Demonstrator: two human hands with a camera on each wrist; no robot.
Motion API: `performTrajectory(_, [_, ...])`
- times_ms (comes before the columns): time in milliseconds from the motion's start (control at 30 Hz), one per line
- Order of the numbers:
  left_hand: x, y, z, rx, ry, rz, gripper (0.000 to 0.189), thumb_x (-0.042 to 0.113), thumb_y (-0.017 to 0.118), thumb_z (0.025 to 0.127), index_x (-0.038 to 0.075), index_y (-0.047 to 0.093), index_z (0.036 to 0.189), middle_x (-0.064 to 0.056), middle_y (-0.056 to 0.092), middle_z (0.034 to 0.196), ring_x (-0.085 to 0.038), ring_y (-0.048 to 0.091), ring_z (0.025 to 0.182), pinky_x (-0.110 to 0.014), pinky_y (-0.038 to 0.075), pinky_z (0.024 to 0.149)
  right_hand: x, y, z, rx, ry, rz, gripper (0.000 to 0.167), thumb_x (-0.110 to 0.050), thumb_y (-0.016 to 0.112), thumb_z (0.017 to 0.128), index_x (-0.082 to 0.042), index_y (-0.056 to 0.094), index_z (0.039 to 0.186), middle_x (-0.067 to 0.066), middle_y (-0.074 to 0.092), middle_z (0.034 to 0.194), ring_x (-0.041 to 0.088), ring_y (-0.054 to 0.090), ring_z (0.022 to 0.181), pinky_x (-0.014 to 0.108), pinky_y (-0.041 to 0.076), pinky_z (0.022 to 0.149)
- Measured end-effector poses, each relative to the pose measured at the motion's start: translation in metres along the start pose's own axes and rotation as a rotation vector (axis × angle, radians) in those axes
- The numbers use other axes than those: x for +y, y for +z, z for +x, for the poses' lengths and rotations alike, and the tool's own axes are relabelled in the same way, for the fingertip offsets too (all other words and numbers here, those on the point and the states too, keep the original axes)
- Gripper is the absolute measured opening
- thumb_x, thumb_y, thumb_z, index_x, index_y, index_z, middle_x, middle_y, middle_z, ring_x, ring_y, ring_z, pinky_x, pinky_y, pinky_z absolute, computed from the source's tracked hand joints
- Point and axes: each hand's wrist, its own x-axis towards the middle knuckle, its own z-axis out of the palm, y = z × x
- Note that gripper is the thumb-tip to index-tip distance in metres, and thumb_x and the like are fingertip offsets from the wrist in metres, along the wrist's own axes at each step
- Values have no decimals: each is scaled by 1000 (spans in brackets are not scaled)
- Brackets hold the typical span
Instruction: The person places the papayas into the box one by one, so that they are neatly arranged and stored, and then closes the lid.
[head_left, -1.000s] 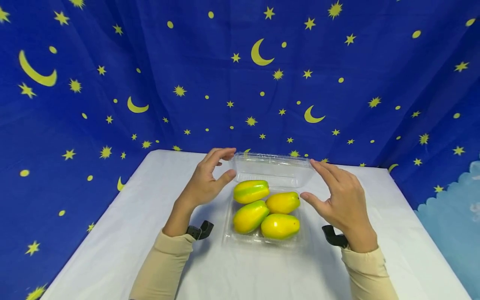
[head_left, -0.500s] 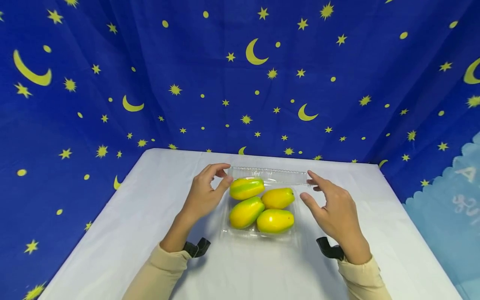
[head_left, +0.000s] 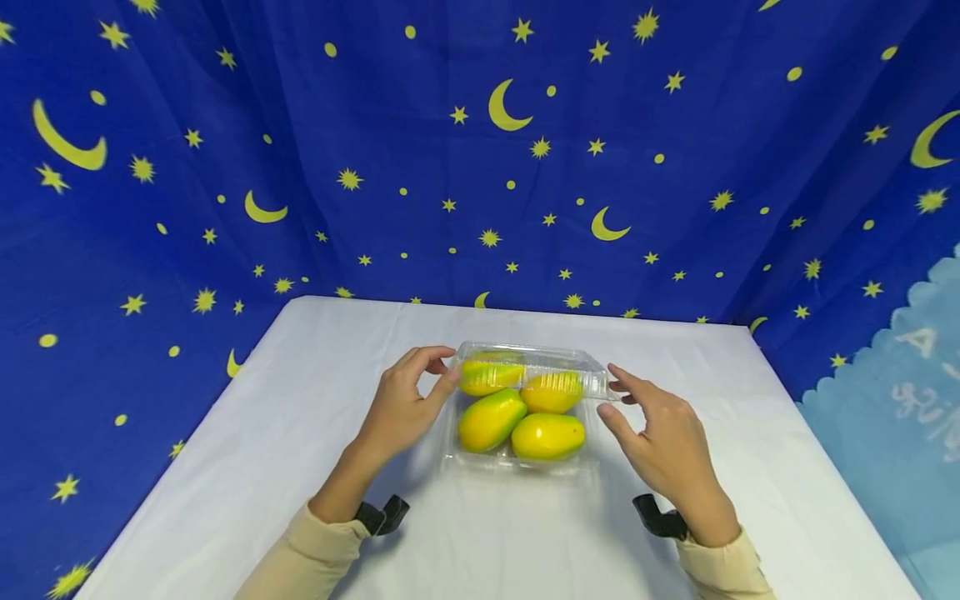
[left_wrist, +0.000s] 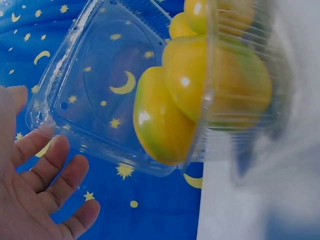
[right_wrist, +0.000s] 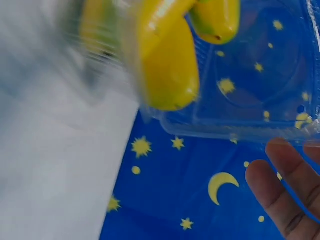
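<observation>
Several glossy yellow-green papaya-like fruits lie in the base of a clear plastic clamshell box. Its hinged lid slants over the two rear fruits; the front two are uncovered. My left hand is at the lid's left corner, index finger touching it and thumb apart from the index. In the left wrist view, the other fingers spread loosely below the lid's rim. At the lid's right corner is my right hand, fingertips touching the edge and thumb lower down. The right wrist view cuts off its thumb.
A white-covered table bears the box. Behind it hangs a blue curtain printed with yellow moons and stars. Light blue cloth with pale lettering is at the right. Black wrist-camera mounts sit below both hands.
The lid has swung from leaning back behind the fruits to tilting forward over the rear two. Both hands have come toward me with it. The head view has shifted slightly right.
</observation>
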Motion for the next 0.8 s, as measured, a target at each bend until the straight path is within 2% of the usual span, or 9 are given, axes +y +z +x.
performTrajectory(167, [-1, 2, -9, -33, -9, 31, 38, 40, 64, 98, 14, 65, 127, 0, 66, 103, -14, 61, 94, -35, 50, 79, 2, 10, -12, -27, 14, 22, 50, -35, 67, 95, -13, 61, 138, 8, 74, 119, 26, 73, 90, 47, 56, 71])
performTrajectory(267, [-2, 3, -13, -42, -13, 36, 39, 41, 64, 98, 15, 65, 127, 0, 65, 103, -14, 60, 93, -33, 49, 76, 3, 14, -16, -27, 20, 36, 49, -35, 66, 95, -13, 60, 138, 8, 74, 118, 26, 73, 90, 47, 56, 71])
performTrajectory(433, [-5, 5, -20, -35, -40, 3, 36, 37, 65, 98, 15, 65, 126, 2, 65, 104, -13, 61, 96, -36, 49, 81, 3, 18, -20, -19, 52, 61, 46, -31, 64, 97, -12, 60, 138, 8, 74, 117, 26, 72, 91, 46, 56, 71])
performTrajectory(700, [-7, 11, -28, -8, -152, -95, 27, 20, 65, 95, 16, 67, 122, 4, 67, 104, -11, 61, 97, -40, 51, 86, 2, 24, -21, -36, 192, 166, 40, -19, 63, 95, -12, 63, 134, 5, 74, 115, 21, 71, 91, 31, 49, 66])
performTrajectory(800, [-7, 14, -29, 9, -168, -99, 27, 19, 65, 94, 17, 67, 121, 2, 67, 105, -13, 62, 97, -44, 52, 87, 3, 26, -22, -46, 236, 205, 39, -16, 66, 93, -11, 64, 132, 5, 75, 113, 21, 71, 91, 31, 49, 69])
